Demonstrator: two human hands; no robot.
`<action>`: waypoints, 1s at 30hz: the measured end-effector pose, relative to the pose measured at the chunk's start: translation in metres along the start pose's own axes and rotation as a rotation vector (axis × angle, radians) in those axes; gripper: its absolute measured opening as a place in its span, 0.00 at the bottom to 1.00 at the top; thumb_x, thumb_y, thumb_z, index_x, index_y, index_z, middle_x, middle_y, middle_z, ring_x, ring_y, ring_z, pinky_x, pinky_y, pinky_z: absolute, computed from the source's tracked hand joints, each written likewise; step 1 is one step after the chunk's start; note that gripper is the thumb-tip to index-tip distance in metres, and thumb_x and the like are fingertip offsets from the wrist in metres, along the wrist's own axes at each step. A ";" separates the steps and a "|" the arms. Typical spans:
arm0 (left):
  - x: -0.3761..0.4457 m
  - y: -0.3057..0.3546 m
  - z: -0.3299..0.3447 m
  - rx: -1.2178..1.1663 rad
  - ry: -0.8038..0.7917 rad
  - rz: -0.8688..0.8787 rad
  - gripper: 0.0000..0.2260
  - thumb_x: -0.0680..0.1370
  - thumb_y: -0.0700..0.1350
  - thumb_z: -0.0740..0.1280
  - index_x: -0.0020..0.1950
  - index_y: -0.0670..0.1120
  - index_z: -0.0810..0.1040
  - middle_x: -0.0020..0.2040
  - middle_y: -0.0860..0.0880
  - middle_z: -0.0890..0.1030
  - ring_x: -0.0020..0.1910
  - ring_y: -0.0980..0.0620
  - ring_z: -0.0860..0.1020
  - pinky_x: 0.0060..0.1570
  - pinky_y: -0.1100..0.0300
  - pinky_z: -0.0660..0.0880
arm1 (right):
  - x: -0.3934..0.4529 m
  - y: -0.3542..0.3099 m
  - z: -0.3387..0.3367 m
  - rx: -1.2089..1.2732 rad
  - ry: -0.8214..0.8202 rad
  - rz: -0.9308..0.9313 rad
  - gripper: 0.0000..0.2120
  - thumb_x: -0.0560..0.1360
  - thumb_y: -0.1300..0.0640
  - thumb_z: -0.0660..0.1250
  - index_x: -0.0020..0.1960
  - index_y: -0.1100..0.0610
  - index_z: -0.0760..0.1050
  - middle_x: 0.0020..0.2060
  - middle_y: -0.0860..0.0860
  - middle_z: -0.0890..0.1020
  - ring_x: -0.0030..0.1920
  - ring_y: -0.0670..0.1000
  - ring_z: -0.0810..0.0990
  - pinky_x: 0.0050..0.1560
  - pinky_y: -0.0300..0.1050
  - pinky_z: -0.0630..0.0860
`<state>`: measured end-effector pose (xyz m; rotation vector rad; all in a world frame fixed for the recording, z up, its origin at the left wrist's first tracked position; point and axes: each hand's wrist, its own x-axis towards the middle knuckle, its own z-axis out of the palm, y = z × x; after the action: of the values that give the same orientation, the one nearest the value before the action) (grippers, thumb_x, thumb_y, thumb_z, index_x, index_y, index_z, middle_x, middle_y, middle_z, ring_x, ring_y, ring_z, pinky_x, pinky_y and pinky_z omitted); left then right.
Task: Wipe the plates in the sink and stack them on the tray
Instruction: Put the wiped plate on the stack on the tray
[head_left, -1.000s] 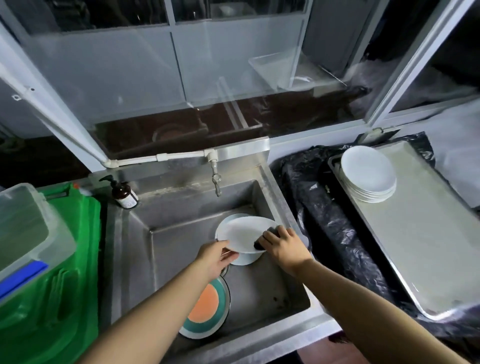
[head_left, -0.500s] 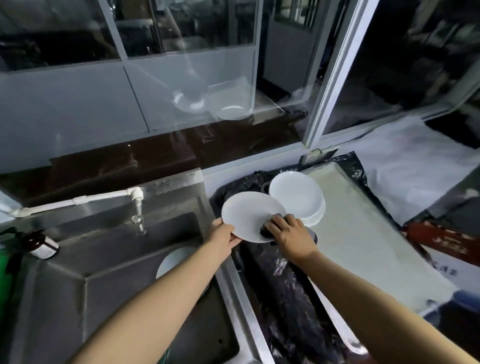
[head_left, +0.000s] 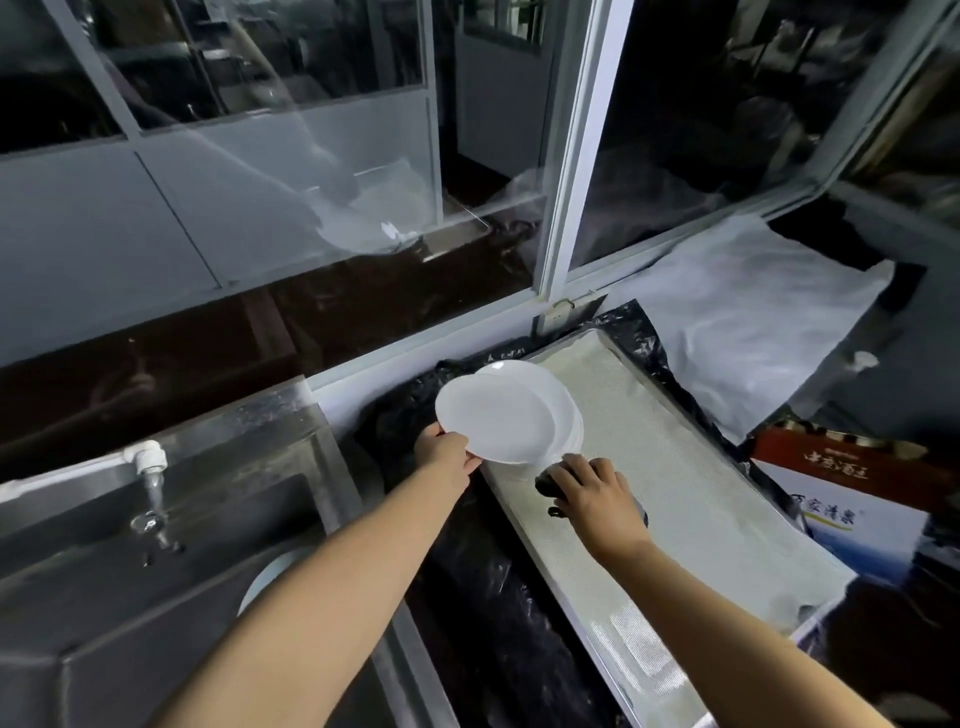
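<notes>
Plate (head_left: 496, 418) pinched at seven o'clock by left hand (head_left: 448, 451); right hand (head_left: 597, 491) clutches sponge (head_left: 546, 486); lower level onto stack (head_left: 563, 402).

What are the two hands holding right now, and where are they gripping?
The left hand pinches a white plate by its near rim, over the stack. The right hand covers a dark sponge on the tray.

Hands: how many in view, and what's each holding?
2. The left hand grips the rim of a white plate over the plate stack on the tray. The right hand rests on the tray, covering a dark sponge.
</notes>
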<state>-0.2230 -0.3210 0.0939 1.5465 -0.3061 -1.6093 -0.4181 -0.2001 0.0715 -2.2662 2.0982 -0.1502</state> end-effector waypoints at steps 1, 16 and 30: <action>0.003 -0.001 0.005 0.005 0.003 0.007 0.24 0.79 0.28 0.61 0.72 0.45 0.75 0.64 0.41 0.80 0.57 0.41 0.82 0.44 0.50 0.83 | -0.003 0.003 0.002 0.020 0.008 0.007 0.23 0.69 0.54 0.78 0.61 0.48 0.74 0.59 0.48 0.76 0.51 0.56 0.74 0.48 0.52 0.76; 0.018 -0.011 0.027 0.450 0.139 0.091 0.12 0.75 0.38 0.66 0.56 0.37 0.81 0.52 0.40 0.85 0.46 0.41 0.82 0.46 0.54 0.80 | -0.034 0.020 0.029 0.173 0.082 0.051 0.17 0.74 0.55 0.74 0.61 0.48 0.75 0.58 0.46 0.76 0.51 0.55 0.73 0.50 0.54 0.77; 0.011 -0.013 0.022 0.435 -0.124 -0.008 0.20 0.80 0.41 0.65 0.72 0.44 0.71 0.63 0.47 0.75 0.56 0.47 0.75 0.50 0.55 0.73 | -0.038 0.002 0.037 0.235 0.077 0.063 0.14 0.75 0.57 0.72 0.59 0.47 0.77 0.57 0.45 0.78 0.49 0.55 0.74 0.50 0.52 0.76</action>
<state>-0.2462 -0.3291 0.0819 1.7669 -0.7595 -1.7257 -0.4191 -0.1630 0.0333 -2.0884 2.0601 -0.4613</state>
